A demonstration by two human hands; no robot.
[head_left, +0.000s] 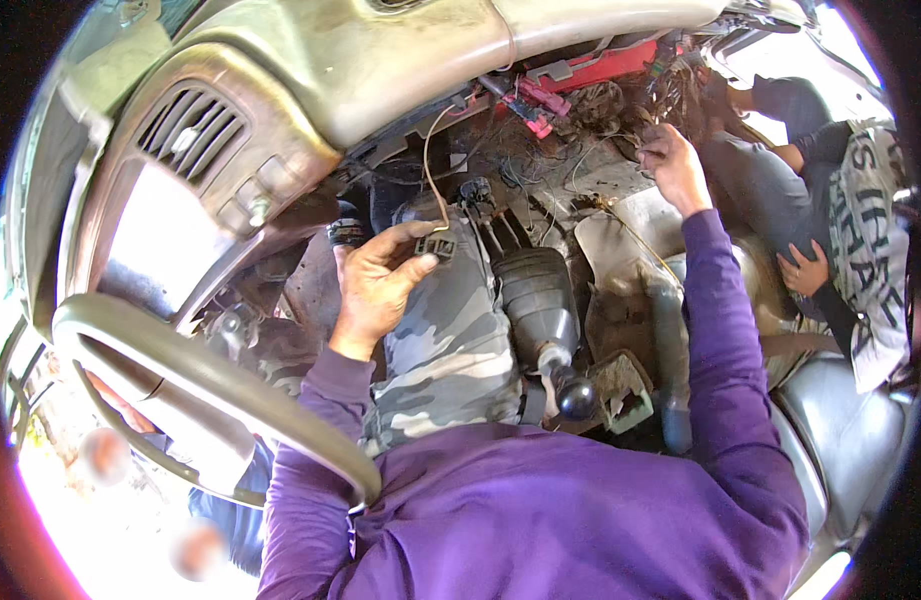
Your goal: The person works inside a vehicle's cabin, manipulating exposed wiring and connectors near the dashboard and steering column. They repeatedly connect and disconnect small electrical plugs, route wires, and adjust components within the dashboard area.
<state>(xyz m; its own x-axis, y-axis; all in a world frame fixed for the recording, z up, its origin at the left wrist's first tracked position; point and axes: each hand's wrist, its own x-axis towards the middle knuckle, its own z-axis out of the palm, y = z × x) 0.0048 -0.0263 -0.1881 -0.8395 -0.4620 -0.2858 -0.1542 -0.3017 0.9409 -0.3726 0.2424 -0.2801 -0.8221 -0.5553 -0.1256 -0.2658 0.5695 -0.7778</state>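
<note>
My left hand (380, 285) is closed on a small dark square connector (435, 247), from which a thin beige wire (440, 190) runs up under the dashboard. My right hand (670, 165) is raised at the right, fingers curled together beside a tangled wire bundle (605, 115); what they hold, if anything, I cannot make out. Below and between my hands are my camouflage-clad leg (440, 350), a gear lever knob (573, 398) and its black boot (530, 305). Pink connectors (540, 105) sit under the dashboard's edge.
A steering wheel (220, 395) crosses the left, below the air vent (190, 135). A person in dark trousers (765, 190) sits at the right, a hand (805, 268) on their leg. An open console box (625, 395) and grey seat (835, 440) are at lower right.
</note>
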